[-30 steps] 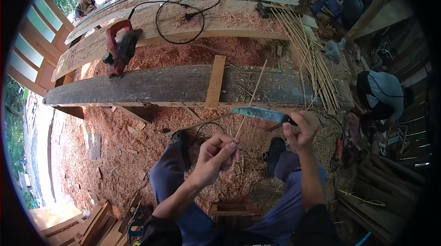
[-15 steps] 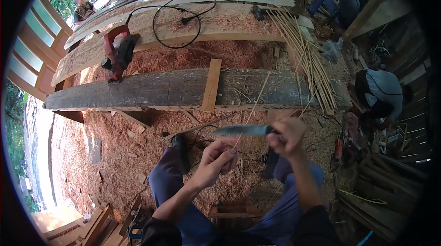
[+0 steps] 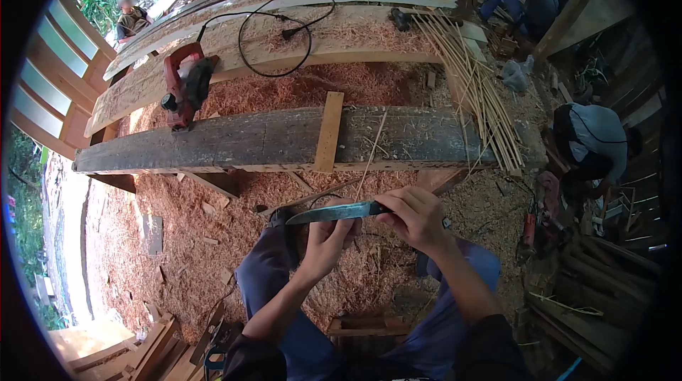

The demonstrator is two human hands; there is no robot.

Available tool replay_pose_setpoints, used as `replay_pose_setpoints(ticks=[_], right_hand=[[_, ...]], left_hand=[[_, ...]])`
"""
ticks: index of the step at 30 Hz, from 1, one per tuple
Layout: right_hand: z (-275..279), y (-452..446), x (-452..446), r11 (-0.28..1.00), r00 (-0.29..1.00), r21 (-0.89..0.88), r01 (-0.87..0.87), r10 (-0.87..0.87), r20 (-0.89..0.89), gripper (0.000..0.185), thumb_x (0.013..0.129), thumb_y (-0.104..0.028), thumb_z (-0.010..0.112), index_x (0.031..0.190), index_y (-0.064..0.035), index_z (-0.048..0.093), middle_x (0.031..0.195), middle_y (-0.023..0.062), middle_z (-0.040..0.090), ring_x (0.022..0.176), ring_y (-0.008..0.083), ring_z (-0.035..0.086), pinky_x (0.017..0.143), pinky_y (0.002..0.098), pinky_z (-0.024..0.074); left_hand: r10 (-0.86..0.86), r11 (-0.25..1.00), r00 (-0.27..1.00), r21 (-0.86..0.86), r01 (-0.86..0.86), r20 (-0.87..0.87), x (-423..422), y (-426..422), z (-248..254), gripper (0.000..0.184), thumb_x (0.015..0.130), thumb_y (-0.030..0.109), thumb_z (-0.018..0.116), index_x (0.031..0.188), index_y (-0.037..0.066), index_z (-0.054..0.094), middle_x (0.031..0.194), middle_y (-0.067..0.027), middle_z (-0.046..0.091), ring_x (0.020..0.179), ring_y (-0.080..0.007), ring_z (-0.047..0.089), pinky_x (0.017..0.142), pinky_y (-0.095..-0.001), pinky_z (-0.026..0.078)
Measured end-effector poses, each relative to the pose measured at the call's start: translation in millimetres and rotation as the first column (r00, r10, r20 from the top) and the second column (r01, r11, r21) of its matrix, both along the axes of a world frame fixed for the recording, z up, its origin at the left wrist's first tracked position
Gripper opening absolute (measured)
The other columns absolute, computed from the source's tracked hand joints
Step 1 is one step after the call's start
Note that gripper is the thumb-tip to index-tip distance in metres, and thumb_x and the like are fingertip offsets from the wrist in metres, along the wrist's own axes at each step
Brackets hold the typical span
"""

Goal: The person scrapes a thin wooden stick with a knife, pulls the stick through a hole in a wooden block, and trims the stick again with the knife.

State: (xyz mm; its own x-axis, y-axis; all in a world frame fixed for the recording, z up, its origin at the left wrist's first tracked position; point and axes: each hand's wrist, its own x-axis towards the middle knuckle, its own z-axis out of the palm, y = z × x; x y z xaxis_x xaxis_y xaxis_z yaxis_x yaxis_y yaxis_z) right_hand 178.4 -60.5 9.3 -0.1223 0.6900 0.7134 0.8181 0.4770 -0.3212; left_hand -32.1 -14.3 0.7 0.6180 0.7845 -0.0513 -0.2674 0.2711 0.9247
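In my right hand is the dark handle of a knife, its blade pointing left across the front of my left hand. My left hand is closed on a thin bamboo strip, which rises from behind the blade and leans over the dark plank. The strip's lower end is hidden by the blade and my fingers. Blade and left fingers overlap in view; whether they touch I cannot tell.
A red electric planer sits on the plank at left, its black cord looped behind. Bamboo strips lie piled at right. A short wooden slat crosses the plank. Wood shavings cover the ground. Co-workers crouch at right.
My right hand has moved down and left, bringing the knife over my left fingers. The bamboo strip's upper end has shifted left and stands steeper.
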Motion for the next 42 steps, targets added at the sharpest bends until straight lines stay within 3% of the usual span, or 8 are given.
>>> replay_pose_setpoints(ticks=[4,6,11,15,19,25,36,42], right_hand=[[4,-1,-1,1.000,1.000,-0.021,0.007,-0.007,0.014,0.035,0.096,-0.042,0.067,0.113,-0.0118,0.071,0.084,0.0019,0.066,0.069,0.0202,0.065,0.057,0.0344,0.0498],[0,0,3,1.000,0.999,-0.002,0.024,-0.024,0.046,0.035,0.097,-0.044,0.064,0.111,-0.0118,0.070,0.080,0.0019,0.065,0.067,0.0197,0.064,0.056,0.0342,0.0488],[10,6,41,0.951,0.953,0.062,0.304,-0.302,-0.033,0.047,0.103,-0.056,0.049,0.097,-0.0143,0.070,0.070,-0.0007,0.061,0.057,0.0136,0.058,0.051,0.0318,0.0447],[-7,-1,22,0.981,0.982,0.069,0.182,-0.185,0.037,0.046,0.102,-0.057,0.051,0.097,-0.0146,0.069,0.070,-0.0002,0.060,0.058,0.0144,0.058,0.051,0.0324,0.0437],[-4,0,1,0.996,0.997,0.044,0.072,-0.073,0.027,0.046,0.102,-0.058,0.052,0.096,-0.0149,0.068,0.068,-0.0004,0.058,0.056,0.0140,0.057,0.049,0.0326,0.0422],[-7,-1,15,0.982,0.981,0.019,0.188,-0.187,-0.044,0.054,0.103,-0.061,0.047,0.085,-0.0142,0.066,0.060,-0.0029,0.052,0.051,0.0134,0.055,0.047,0.0329,0.0415],[6,-7,10,0.995,0.995,-0.003,0.099,-0.099,0.024,0.047,0.096,-0.055,0.062,0.088,-0.0090,0.068,0.071,0.0026,0.062,0.060,0.0203,0.060,0.053,0.0362,0.0433],[5,-7,19,0.994,0.990,0.062,0.093,-0.099,0.105,0.040,0.095,-0.052,0.065,0.090,-0.0129,0.069,0.073,-0.0016,0.061,0.062,0.0171,0.061,0.053,0.0330,0.0440]], left_hand=[[-0.006,0.992,1.000,0.130,0.004,0.019,2,0,-1,0.016,0.111,0.018,0.048,0.119,0.005,0.053,0.082,0.0005,0.051,0.065,-0.0035,0.040,0.053,-0.0203,0.031],[-0.049,0.989,0.995,-0.134,0.060,0.083,0,-1,-1,0.015,0.111,0.019,0.048,0.117,0.006,0.053,0.077,0.0031,0.046,0.061,-0.0041,0.035,0.052,-0.0213,0.027],[-0.130,0.967,0.980,-0.197,0.159,0.152,-5,7,6,0.015,0.112,0.020,0.047,0.114,0.007,0.054,0.073,0.0050,0.040,0.058,-0.0041,0.031,0.051,-0.0224,0.024],[-0.142,0.978,0.990,-0.149,0.144,0.020,1,-1,16,0.017,0.112,0.022,0.045,0.109,0.007,0.053,0.073,0.0053,0.038,0.059,-0.0037,0.031,0.051,-0.0228,0.025],[-0.121,0.948,0.989,-0.284,0.141,0.086,1,-7,16,0.019,0.113,0.021,0.044,0.108,0.006,0.053,0.077,0.0045,0.040,0.062,-0.0043,0.032,0.053,-0.0230,0.026],[-0.212,0.932,0.967,-0.267,0.243,0.142,-2,1,16,0.017,0.113,0.021,0.042,0.112,0.006,0.052,0.081,0.0024,0.042,0.064,-0.0061,0.034,0.055,-0.0240,0.027],[-0.219,0.932,0.968,-0.266,0.246,0.125,-8,2,14,0.014,0.112,0.019,0.043,0.114,0.007,0.049,0.084,0.0018,0.044,0.066,-0.0060,0.035,0.057,-0.0239,0.030],[-0.274,0.900,0.947,-0.302,0.315,0.169,-10,3,15,0.018,0.113,0.022,0.043,0.117,0.006,0.051,0.080,0.0040,0.040,0.063,-0.0056,0.032,0.056,-0.0241,0.027]])
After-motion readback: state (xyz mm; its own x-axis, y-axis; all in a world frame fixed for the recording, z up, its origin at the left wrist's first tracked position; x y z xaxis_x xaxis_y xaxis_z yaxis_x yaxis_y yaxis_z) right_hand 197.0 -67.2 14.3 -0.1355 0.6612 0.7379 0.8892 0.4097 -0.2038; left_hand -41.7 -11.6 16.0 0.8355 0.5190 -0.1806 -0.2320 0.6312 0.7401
